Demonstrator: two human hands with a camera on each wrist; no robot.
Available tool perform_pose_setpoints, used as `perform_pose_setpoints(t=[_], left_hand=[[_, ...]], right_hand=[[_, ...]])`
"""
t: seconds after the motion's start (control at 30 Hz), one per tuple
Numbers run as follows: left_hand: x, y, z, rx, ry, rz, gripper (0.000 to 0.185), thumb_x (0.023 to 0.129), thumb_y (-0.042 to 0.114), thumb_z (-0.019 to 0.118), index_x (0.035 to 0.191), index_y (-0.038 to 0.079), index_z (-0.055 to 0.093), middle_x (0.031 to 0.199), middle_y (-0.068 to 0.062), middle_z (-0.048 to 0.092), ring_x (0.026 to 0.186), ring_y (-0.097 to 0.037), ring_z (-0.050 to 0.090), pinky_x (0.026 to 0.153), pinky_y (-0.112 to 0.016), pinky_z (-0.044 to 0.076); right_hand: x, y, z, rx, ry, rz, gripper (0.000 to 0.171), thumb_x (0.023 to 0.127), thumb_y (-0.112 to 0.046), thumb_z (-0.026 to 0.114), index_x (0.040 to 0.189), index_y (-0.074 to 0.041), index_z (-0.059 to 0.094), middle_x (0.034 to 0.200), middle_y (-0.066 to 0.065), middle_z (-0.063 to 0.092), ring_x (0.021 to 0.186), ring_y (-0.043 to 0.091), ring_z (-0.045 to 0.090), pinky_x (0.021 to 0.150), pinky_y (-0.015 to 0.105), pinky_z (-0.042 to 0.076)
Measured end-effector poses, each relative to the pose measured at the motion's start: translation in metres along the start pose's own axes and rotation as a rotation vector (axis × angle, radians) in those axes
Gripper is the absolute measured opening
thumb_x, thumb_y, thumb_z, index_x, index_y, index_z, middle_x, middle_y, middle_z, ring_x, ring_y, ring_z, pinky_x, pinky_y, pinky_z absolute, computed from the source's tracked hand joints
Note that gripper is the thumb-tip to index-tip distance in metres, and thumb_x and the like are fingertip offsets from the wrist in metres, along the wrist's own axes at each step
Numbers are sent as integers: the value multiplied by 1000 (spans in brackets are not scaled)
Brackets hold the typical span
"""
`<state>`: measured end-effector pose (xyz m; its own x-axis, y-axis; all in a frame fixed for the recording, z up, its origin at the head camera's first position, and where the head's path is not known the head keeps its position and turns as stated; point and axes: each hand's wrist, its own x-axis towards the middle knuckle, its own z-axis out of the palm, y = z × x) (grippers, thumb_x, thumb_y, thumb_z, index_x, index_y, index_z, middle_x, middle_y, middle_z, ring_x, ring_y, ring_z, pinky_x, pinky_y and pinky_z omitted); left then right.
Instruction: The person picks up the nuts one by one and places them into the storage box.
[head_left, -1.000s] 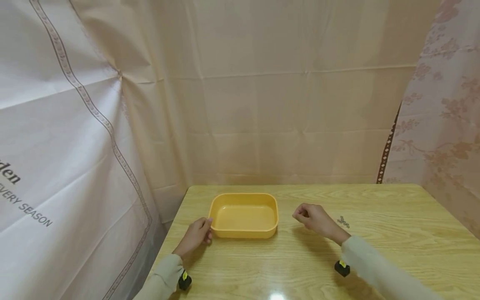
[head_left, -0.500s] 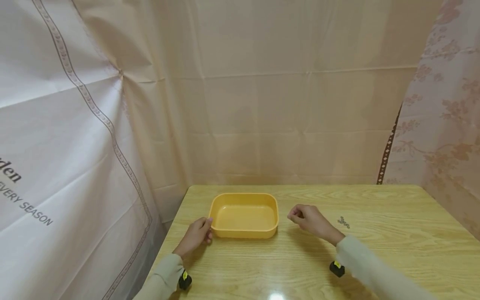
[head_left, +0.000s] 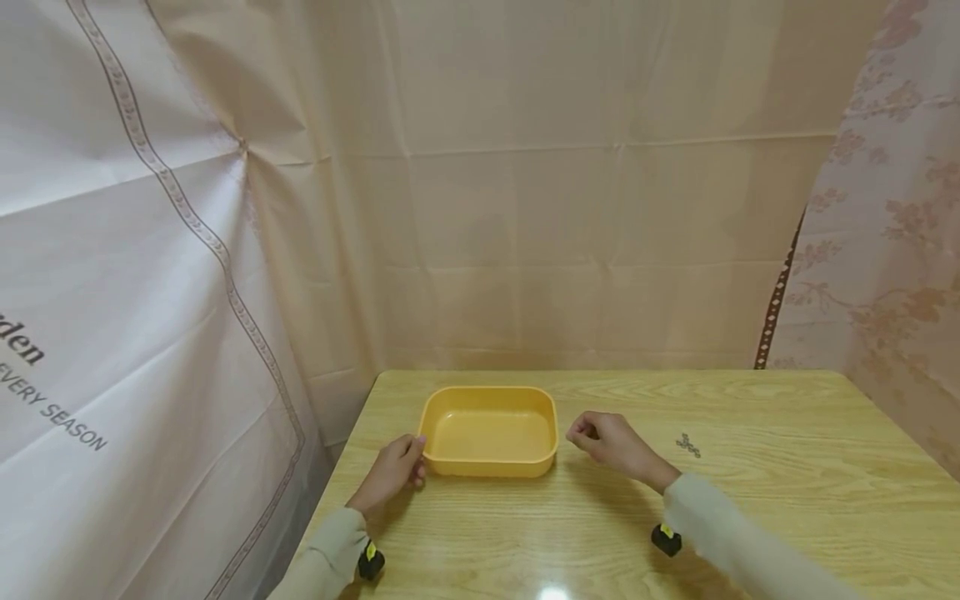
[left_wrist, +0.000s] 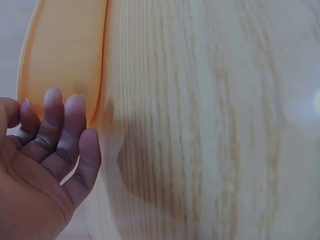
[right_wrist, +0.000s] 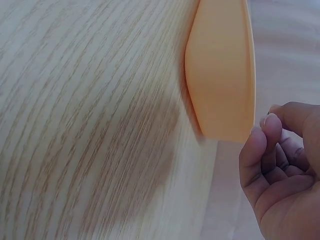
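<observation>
A yellow rectangular plastic bin point(head_left: 491, 468) with rounded corners sits on the wooden table. At its left side my left hand point(head_left: 390, 475) holds the rim between thumb and index finger; the other fingers point(left_wrist: 75, 117) lie loosely bent along the outer wall. Just off the bin's right wall is my right hand point(head_left: 611, 446), thumb and fingertips pinched together. In the right wrist view a tiny dark piece point(right_wrist: 268, 113) peeks out between those fingertips, mostly hidden. Right of this hand lies a small cluster of grey metal nut-like pieces point(head_left: 687, 446).
The table point(head_left: 787, 500) has a wood-grain top, with a bright light reflection near the front. Cloth curtains point(head_left: 525, 208) hang behind it and on both sides. Each wrist carries a small black camera point(head_left: 666, 540).
My right hand has moved left toward the bin, away from the nut-like pieces, with its fingers still pinched. The left hand and bin have stayed in place.
</observation>
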<state>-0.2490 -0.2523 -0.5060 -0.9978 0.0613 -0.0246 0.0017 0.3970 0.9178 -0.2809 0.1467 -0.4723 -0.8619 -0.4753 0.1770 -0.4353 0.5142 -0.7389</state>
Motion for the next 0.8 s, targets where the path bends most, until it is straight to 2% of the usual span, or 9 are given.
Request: perform_pose_setpoints(t=[0.33,0.63,0.8], left_hand=[[-1,2,0,9,0,1,41,112,36,45,93,1,54,76,-7,61,64,-16,58,59,-30,55],[-1,0,-1,15,-16,31,39,113,33,44,94,1,55,76,-8,61,63,-17,58,60,-31,56],[0,0,-1,14,-9,22,38,113,32,44,94,1,56,76,-8,61,63,-17,58,60,-31,56]], right_hand=[[4,-3,6,5,-8,-11,14,105,-14,63,104,-1,68,85,12,66,60,11,54,50,25,49],[5,-5,11,22,-28,-19,13,105,-11,62,105,1,67,85,13,66,58,10,52,49,24,47],[7,-6,15,17,-24,-28,12,105,-11,62,103,0,67,84,13,66,56,8,51,49,23,46]])
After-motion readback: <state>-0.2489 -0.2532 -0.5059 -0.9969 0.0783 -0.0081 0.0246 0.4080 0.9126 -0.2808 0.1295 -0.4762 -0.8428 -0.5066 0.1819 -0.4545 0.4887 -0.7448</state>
